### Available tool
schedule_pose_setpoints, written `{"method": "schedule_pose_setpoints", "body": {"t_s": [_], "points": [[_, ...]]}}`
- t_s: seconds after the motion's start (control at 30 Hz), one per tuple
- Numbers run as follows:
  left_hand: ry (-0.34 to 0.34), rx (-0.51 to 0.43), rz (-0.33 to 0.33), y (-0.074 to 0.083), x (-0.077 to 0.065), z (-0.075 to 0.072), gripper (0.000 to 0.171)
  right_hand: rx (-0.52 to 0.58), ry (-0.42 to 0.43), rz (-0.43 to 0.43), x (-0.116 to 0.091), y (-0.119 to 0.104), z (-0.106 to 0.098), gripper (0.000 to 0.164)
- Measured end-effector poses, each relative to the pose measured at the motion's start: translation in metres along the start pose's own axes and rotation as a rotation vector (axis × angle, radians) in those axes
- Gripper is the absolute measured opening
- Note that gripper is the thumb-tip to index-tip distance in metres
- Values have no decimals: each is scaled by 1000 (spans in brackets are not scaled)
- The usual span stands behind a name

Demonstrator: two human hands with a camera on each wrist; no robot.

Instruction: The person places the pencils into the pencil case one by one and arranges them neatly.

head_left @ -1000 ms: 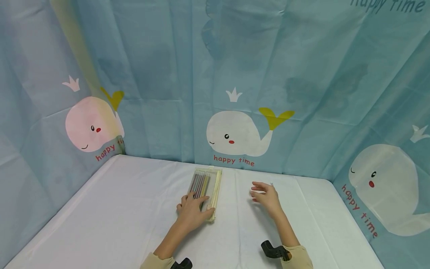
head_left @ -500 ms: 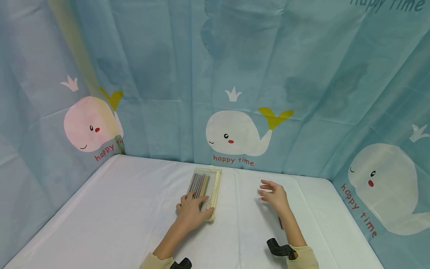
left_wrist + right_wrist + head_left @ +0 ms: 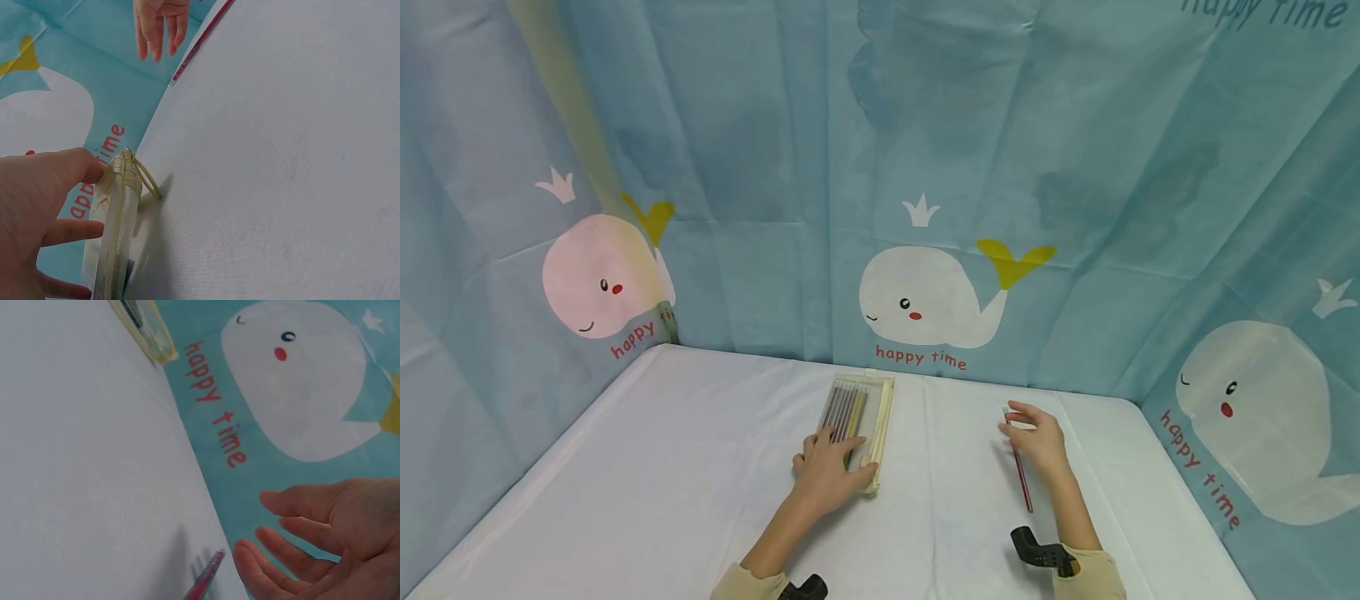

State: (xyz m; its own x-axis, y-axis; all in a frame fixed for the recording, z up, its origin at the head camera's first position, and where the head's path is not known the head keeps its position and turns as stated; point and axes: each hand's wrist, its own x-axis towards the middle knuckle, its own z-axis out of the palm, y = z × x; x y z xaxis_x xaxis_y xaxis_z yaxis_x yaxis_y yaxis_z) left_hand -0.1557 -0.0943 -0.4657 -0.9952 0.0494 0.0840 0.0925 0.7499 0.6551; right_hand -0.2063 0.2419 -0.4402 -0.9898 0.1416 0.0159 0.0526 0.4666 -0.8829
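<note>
A clear zip pouch with cream edges [image 3: 883,425] lies on the white table, with several slim pens [image 3: 848,404] showing through it. My left hand [image 3: 829,475] rests on its near part with fingers spread; in the left wrist view the thumb and fingers touch the pouch's upper side beside the zipped edge [image 3: 122,219]. A slim red pen [image 3: 1022,479] lies on the tablecloth at the right. Just above its far end is my right hand [image 3: 1037,437], its fingers loosely bent and holding nothing; the right wrist view shows the pen tip [image 3: 212,569] beside the fingers.
A blue curtain [image 3: 760,275] printed with whales hangs behind and along the sides of the white-covered table [image 3: 662,475]. Each wrist carries a black camera mount, the right one [image 3: 1037,552] low over the cloth.
My right hand has moved to the right, away from the pouch, and the red pen it was covering now shows on the table. The left hand and the pouch stay in place.
</note>
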Motion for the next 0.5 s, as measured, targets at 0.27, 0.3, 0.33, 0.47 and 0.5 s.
{"method": "schedule_pose_setpoints", "body": {"t_s": [0.27, 0.3, 0.33, 0.47, 0.5], "points": [[4, 2, 3, -2, 2, 2, 53, -38, 9, 25, 3, 11, -8, 58], [3, 4, 0, -2, 2, 2, 53, -39, 9, 29, 3, 12, -8, 59], [3, 6, 0, -2, 2, 2, 53, -39, 6, 33, 4, 13, -8, 60], [2, 10, -2, -1, 2, 1, 53, -57, -7, 39, 4, 16, -8, 61], [2, 10, -2, -1, 2, 1, 53, -62, -11, 43, 5, 16, -7, 61]]}}
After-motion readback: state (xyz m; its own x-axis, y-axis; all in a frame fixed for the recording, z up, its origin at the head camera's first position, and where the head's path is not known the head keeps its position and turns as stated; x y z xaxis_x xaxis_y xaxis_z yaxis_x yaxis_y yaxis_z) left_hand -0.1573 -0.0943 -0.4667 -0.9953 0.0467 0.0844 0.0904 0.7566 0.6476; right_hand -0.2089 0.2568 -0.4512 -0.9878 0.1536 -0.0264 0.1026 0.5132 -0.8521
